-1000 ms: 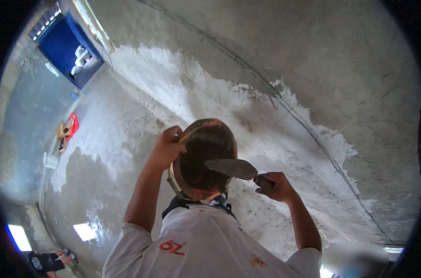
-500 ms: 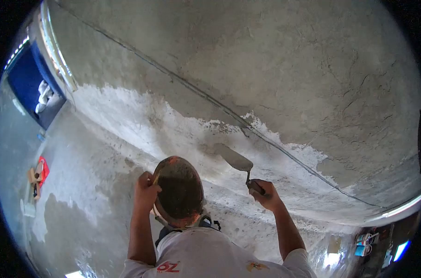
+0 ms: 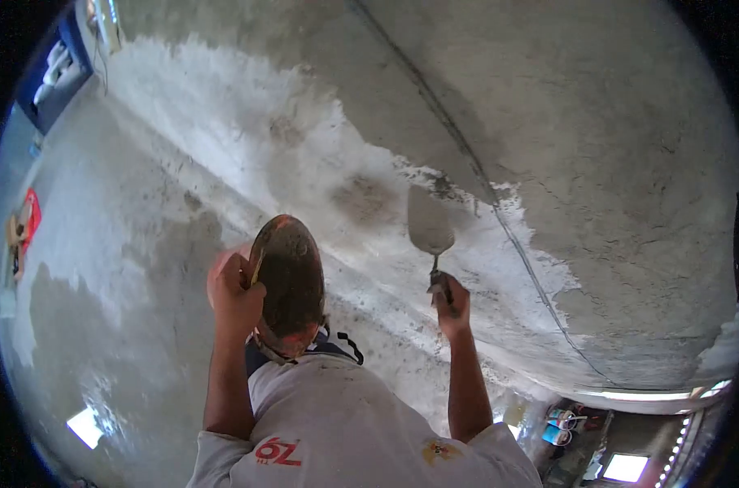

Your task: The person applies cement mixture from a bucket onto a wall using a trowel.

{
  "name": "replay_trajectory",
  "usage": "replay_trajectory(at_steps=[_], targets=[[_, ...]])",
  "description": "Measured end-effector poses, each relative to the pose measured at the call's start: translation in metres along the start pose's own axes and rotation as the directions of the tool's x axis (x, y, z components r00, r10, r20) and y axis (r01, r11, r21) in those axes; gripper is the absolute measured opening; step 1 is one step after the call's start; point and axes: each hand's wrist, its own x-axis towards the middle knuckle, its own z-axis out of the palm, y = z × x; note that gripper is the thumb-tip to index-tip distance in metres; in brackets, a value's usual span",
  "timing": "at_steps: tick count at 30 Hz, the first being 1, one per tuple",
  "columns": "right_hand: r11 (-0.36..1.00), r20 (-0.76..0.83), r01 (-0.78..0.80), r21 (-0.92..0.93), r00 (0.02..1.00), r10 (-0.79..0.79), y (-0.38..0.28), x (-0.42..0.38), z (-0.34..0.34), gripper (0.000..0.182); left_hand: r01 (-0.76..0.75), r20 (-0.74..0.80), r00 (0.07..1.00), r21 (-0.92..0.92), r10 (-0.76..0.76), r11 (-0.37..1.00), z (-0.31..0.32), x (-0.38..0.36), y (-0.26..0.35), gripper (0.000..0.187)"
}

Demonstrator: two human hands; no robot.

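Observation:
My left hand [image 3: 238, 289] grips the rim of a round bowl [image 3: 290, 281], its thumb over the near edge. Grey-brown mortar coats the bowl's inside, and orange shows along the rim; it is tilted in front of my body. A trowel [image 3: 430, 224] has its handle wrapped in the fingers of my right hand [image 3: 452, 305]. The blade points up and overlaps the wall [image 3: 304, 154] just below a dark patch where pale plaster meets grey. A cable-like dark line [image 3: 435, 106] runs down the wall to the right of the blade.
On the floor at far left lie a red item and brown pieces [image 3: 21, 228]. Blue-and-white containers [image 3: 558, 427] stand at lower right. A blue doorway [image 3: 56, 73] with white bags is at upper left. The wall's foot runs diagonally beneath my hands.
The view has turned and shifted. My right hand has swung the trowel from pointing up-left to nearly upright, closer to the dark line. The bowl is tilted more edge-on.

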Motion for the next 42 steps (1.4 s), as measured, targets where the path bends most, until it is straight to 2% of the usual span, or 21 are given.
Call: replay_trajectory(at_steps=[1, 2, 4, 5, 7, 13, 16, 18, 20, 22, 23, 25, 28, 30, 33, 34, 35, 36, 38, 40, 42], targets=[[0.994, 0.011, 0.070, -0.086, 0.998, -0.069, -0.007, 0.007, -0.002, 0.029, -0.025, 0.034, 0.999, 0.081, 0.022, 0.996, -0.003, 0.003, -0.003, 0.026], [0.991, -0.012, 0.055, -0.123, 0.998, -0.057, -0.014, 0.011, -0.003, 0.030, -0.016, 0.043, 0.999, 0.076, 0.013, 0.997, -0.006, 0.003, -0.003, 0.026], [0.972, -0.037, 0.166, -0.169, 0.984, -0.174, -0.005, 0.030, -0.009, 0.029, 0.174, 0.024, 0.985, -0.059, -0.173, 0.983, -0.012, 0.001, 0.014, 0.026], [0.971, -0.043, 0.167, -0.173, 0.983, -0.177, -0.005, 0.035, -0.011, 0.029, 0.169, 0.027, 0.985, -0.063, -0.168, 0.984, -0.014, 0.001, 0.014, 0.026], [0.963, -0.091, 0.184, -0.198, 0.975, -0.205, -0.013, 0.047, -0.011, 0.027, 0.149, -0.074, 0.984, -0.122, -0.159, 0.981, -0.017, 0.005, 0.015, 0.024], [0.927, -0.127, 0.228, -0.299, 0.953, -0.275, -0.019, 0.065, -0.018, 0.023, 0.107, -0.063, 0.991, -0.166, -0.118, 0.980, -0.029, 0.012, 0.014, 0.026], [0.952, -0.137, 0.195, -0.237, 0.963, -0.231, -0.038, 0.065, -0.020, 0.017, 0.124, -0.050, 0.990, -0.143, -0.132, 0.982, -0.034, 0.018, 0.013, 0.025], [0.945, -0.158, 0.222, -0.240, 0.952, -0.264, -0.035, 0.069, -0.021, 0.015, 0.117, -0.041, 0.992, -0.141, -0.123, 0.983, -0.038, 0.021, 0.019, 0.025], [0.966, -0.168, 0.208, -0.154, 0.958, -0.233, -0.038, 0.070, -0.020, 0.015, 0.120, -0.031, 0.992, -0.138, -0.126, 0.983, -0.040, 0.022, 0.020, 0.025], [0.954, -0.162, 0.260, -0.148, 0.945, -0.283, -0.037, 0.072, -0.022, 0.015, 0.076, -0.037, 0.995, -0.285, -0.090, 0.955, -0.041, 0.024, 0.014, 0.026], [0.957, -0.182, 0.255, -0.136, 0.943, -0.277, -0.036, 0.072, -0.021, 0.015, 0.071, -0.036, 0.996, -0.286, -0.085, 0.956, -0.042, 0.026, 0.012, 0.026], [0.962, -0.209, 0.245, -0.121, 0.941, -0.266, -0.033, 0.070, -0.021, 0.015, 0.156, 0.067, 0.987, -0.189, -0.146, 0.970, -0.047, 0.028, 0.012, 0.027], [0.965, -0.222, 0.241, -0.102, 0.940, -0.259, -0.028, 0.071, -0.022, 0.015, 0.110, 0.077, 0.993, -0.256, -0.093, 0.961, -0.047, 0.030, 0.017, 0.027], [0.989, -0.222, 0.149, 0.013, 0.964, -0.143, -0.023, 0.072, -0.021, 0.015, 0.142, 0.081, 0.988, -0.204, -0.127, 0.969, -0.051, 0.030, 0.040, 0.026], [0.982, -0.223, 0.172, -0.083, 0.957, -0.187, 0.030, 0.068, -0.013, 0.017, 0.216, 0.113, 0.973, -0.152, -0.201, 0.964, -0.055, 0.034, 0.050, 0.024], [0.996, -0.216, 0.088, 0.013, 0.973, -0.083, 0.039, 0.059, -0.003, 0.019, 0.259, 0.137, 0.961, -0.158, -0.239, 0.953, -0.055, 0.037, 0.048, 0.024], [0.999, -0.171, -0.021, -0.041, 0.985, 0.013, 0.055, 0.049, 0.002, 0.021, 0.230, 0.143, 0.968, -0.158, -0.208, 0.960, -0.054, 0.040, 0.043, 0.024], [0.990, -0.220, -0.084, -0.116, 0.974, 0.057, 0.063, 0.041, 0.014, 0.023, 0.157, 0.097, 0.984, -0.100, -0.148, 0.982, -0.053, 0.040, 0.035, 0.024], [0.988, -0.213, 0.017, -0.154, 0.976, -0.050, 0.064, 0.022, 0.027, 0.024, 0.043, 0.057, 0.998, -0.041, -0.040, 0.998, -0.053, 0.046, 0.031, 0.025], [0.969, -0.252, 0.115, -0.219, 0.953, -0.170, 0.033, 0.014, 0.038, 0.019, 0.139, 0.154, 0.980, -0.052, -0.129, 0.989, -0.056, 0.049, 0.037, 0.029], [0.970, -0.253, 0.151, -0.193, 0.947, -0.198, 0.003, 0.021, 0.038, 0.016, 0.094, 0.170, 0.982, -0.035, -0.087, 0.995, -0.053, 0.056, 0.018, 0.030]])
